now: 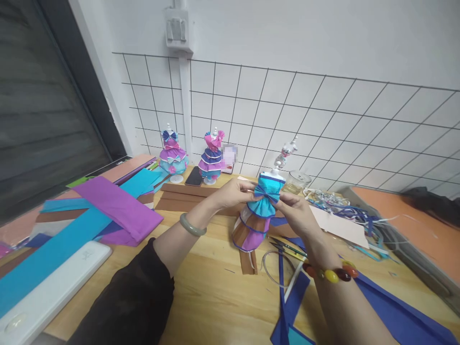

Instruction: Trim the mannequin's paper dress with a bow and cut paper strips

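Fingers (248, 197) of the left hand (230, 195) are nearly closed, pinching one end of the blue bow (266, 193); those of the right hand (296, 210) close on its other end, though I can't see behind it. The bow lies across the front of the small dress (257, 223), at its waist. I'd keep both pinches level, centre the bow, and press lightly to spare the ruffles (261, 209).

I reach both arms (325, 278) forward — left grip (232, 192) and right grip (297, 211) pinched, thumbs (282, 207) pointing inward.
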The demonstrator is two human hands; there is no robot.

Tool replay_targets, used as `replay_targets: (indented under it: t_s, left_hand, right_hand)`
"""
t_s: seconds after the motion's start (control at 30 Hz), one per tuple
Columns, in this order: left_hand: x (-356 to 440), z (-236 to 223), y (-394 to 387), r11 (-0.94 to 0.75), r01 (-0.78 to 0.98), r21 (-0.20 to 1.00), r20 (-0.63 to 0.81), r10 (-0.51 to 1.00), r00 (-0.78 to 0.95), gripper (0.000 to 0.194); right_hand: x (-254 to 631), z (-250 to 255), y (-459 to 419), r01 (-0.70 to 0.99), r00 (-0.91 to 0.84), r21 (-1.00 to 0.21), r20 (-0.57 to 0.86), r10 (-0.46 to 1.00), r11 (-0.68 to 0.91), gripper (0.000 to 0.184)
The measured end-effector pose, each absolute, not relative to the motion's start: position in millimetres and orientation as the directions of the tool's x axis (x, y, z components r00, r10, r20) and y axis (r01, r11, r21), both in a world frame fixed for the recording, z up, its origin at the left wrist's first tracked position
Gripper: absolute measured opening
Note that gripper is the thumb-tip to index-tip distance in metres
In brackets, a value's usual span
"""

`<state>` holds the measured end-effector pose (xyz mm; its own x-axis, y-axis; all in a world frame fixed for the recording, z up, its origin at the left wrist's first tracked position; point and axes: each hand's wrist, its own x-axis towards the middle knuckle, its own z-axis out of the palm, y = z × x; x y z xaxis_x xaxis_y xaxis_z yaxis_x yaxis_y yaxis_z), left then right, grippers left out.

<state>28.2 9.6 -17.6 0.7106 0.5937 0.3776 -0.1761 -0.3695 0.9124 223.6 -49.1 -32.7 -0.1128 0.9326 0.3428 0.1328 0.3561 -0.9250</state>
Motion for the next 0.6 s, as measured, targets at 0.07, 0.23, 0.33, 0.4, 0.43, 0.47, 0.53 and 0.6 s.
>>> replay_targets:
  t_s: [0.07, 0.23, 0.33, 0.4, 0.43, 0.47, 0.53, 0.6]
  left_hand:
    - [30, -20, 11, -0.407, -0.175, 0.897, 0.403, 0.584, 0.705, 0.031]
    - [30, -20, 9, -0.448, -0.157, 0.880, 0.414, 0.562, 0.716, 0.034]
    - [21, -12, 7, -0.418, -0.145, 0.897, 0.358, 0.494, 0.792, 0.037]
    - [12, -5, 9, -0.402, -0.116, 0.908, 0.338, 0.543, 0.769, 0.041]
    - [7, -2, 11, -0.396, -0.078, 0.915, 0.328, 0.617, 0.716, 0.044]
    - [3, 0, 14, -0.381, -0.071, 0.922, 0.337, 0.698, 0.632, 0.046]
    - [-5, 4, 20, -0.364, -0.111, 0.925, 0.374, 0.813, 0.446, 0.047]
    - [-10, 7, 26, -0.362, -0.175, 0.915, 0.399, 0.874, 0.277, 0.044]
  right_hand:
    - [224, -32, -50, 0.142, -0.107, -0.928, 0.331, 0.938, 0.344, 0.020]
    - [223, -28, -52, 0.193, -0.123, -0.909, 0.351, 0.928, 0.369, 0.025]
    - [225, -26, -53, 0.241, -0.071, -0.882, 0.401, 0.913, 0.405, 0.022]
    - [229, -27, -52, 0.280, 0.006, -0.864, 0.438, 0.899, 0.419, 0.019]
    - [232, -27, -52, 0.298, 0.056, -0.859, 0.451, 0.891, 0.416, 0.019]
    - [235, -27, -51, 0.314, 0.107, -0.856, 0.461, 0.881, 0.410, 0.019]
    - [240, -26, -52, 0.328, 0.195, -0.857, 0.473, 0.859, 0.397, 0.021]
    - [243, -23, -52, 0.350, 0.269, -0.855, 0.482, 0.834, 0.382, 0.022]
